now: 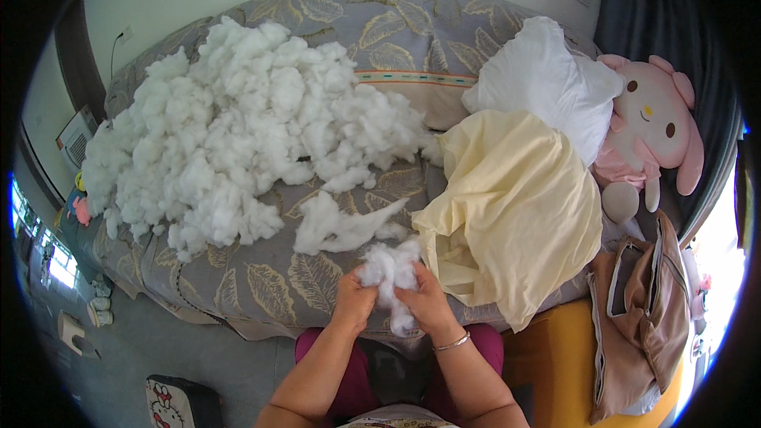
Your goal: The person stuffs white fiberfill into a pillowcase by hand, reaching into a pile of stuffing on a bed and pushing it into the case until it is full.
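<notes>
Both hands grip one tuft of white fiber stuffing (389, 270) at the front edge of a sofa with a grey leaf-patterned cover (261, 291). My left hand (357, 300) pinches its left side; my right hand (425, 300), below a silver bangle (452, 342), pinches its right side. Part of the tuft hangs between them. Just beyond lies a loose flat piece of stuffing (342, 226). A large heap of fluffy stuffing (238, 125) covers the sofa's left and middle. To the right rests a cream fabric cover (517, 208), its opening facing my right hand.
A white fabric bag or cover (544, 80) lies behind the cream one, beside a pink plush rabbit (648, 113). Brown zippered covers (642, 321) lie on a yellow seat (553, 362) at right. A box-like object with a cartoon cat (178, 401) stands on the floor at lower left.
</notes>
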Action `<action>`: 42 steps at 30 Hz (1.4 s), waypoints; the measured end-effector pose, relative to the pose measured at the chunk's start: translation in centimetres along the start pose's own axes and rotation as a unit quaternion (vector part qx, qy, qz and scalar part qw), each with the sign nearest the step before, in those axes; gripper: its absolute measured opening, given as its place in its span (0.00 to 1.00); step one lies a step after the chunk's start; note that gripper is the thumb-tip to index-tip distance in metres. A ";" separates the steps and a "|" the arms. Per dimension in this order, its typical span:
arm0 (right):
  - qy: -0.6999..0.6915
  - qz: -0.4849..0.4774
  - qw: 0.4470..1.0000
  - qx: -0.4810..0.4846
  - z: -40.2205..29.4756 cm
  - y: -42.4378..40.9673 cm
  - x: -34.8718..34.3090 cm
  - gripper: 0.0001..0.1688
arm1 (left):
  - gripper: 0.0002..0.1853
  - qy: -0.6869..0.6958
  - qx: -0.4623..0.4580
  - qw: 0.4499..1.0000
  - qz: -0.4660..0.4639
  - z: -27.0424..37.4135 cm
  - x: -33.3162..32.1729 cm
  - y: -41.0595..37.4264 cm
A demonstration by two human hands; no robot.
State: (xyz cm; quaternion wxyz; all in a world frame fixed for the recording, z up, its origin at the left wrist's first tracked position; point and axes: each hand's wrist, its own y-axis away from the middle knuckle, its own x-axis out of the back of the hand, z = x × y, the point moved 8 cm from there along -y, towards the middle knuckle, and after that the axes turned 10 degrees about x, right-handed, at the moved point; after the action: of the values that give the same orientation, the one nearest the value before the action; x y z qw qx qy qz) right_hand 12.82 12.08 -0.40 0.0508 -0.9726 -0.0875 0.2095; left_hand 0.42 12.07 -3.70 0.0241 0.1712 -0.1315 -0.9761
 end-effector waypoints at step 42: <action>0.751 -0.020 0.626 0.210 -7.4 -0.4 3.4 0.17 | 0.11 -0.185 -0.081 0.979 -0.004 1.7 -6.4 -6.2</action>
State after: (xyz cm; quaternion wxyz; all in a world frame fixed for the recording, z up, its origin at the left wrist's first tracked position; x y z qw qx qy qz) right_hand 18.93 12.64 5.03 0.3063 -0.7537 0.0080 -0.5815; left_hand 5.87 19.07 -1.75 0.0090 -0.0148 -0.0536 -0.9984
